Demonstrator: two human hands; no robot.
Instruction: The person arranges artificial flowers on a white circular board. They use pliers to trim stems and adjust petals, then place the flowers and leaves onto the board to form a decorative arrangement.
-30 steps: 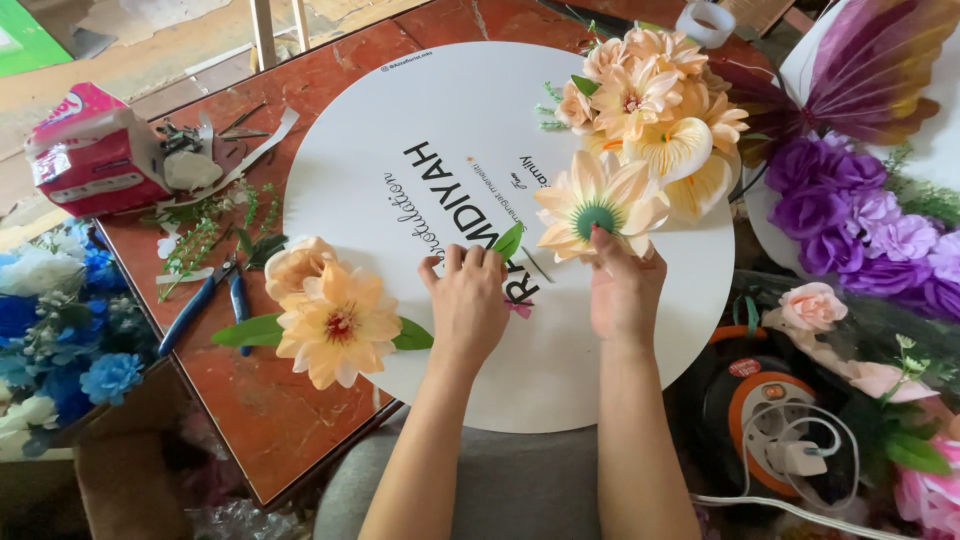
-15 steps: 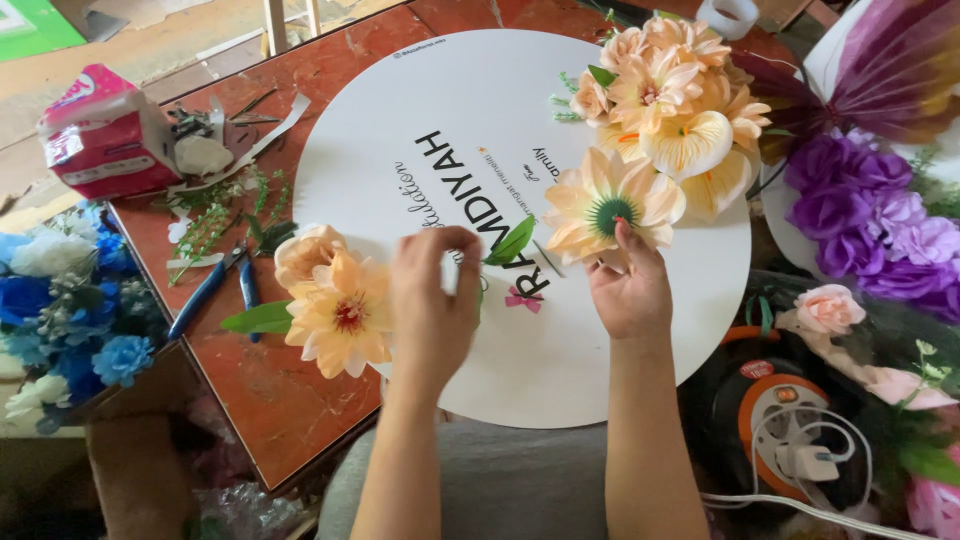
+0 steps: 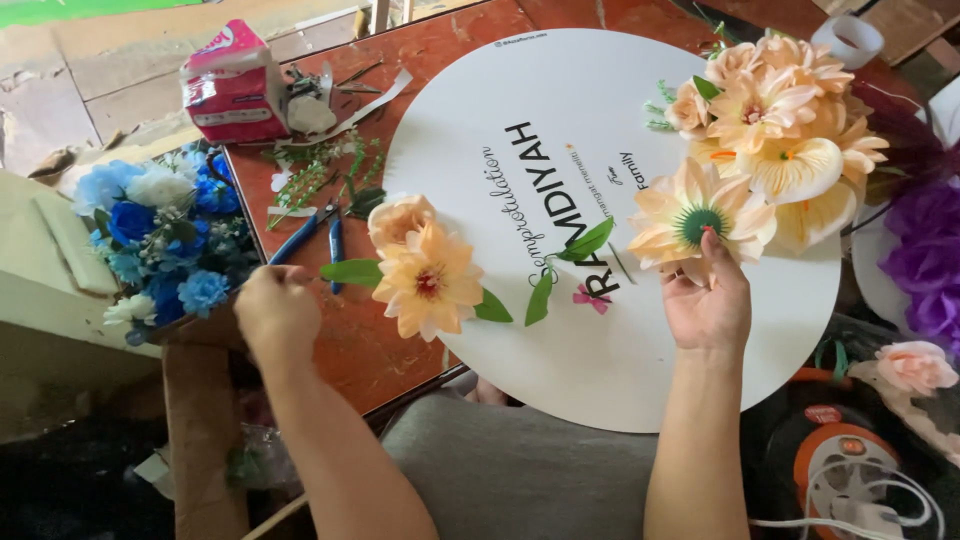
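A round white board [image 3: 480,150] with black lettering lies on a red-brown table [image 3: 350,340]. A cluster of peach and cream paper flowers [image 3: 770,140] covers its upper right. My right hand [image 3: 708,298] presses a cream flower with a green centre [image 3: 695,222] against the board. A peach flower with green leaves [image 3: 425,280] sits at the board's left edge. Two loose green leaves [image 3: 565,265] and a small pink bow [image 3: 590,297] lie on the lettering. My left hand [image 3: 275,308] has its fingers curled at the table's left edge, next to the blue and white flowers [image 3: 160,240]; what it holds is hidden.
Blue-handled pliers [image 3: 305,235] and green sprigs [image 3: 320,170] lie on the table. A pink tissue pack [image 3: 232,85] sits at the far left corner. Purple flowers [image 3: 925,260], a tape roll [image 3: 847,38], a pink rose [image 3: 912,365] and an orange cable reel [image 3: 850,480] are at right.
My left hand left the middle of the board and moved left to the table edge by the blue flowers. The green leaves now lie uncovered. My right hand stays on the cream flower.
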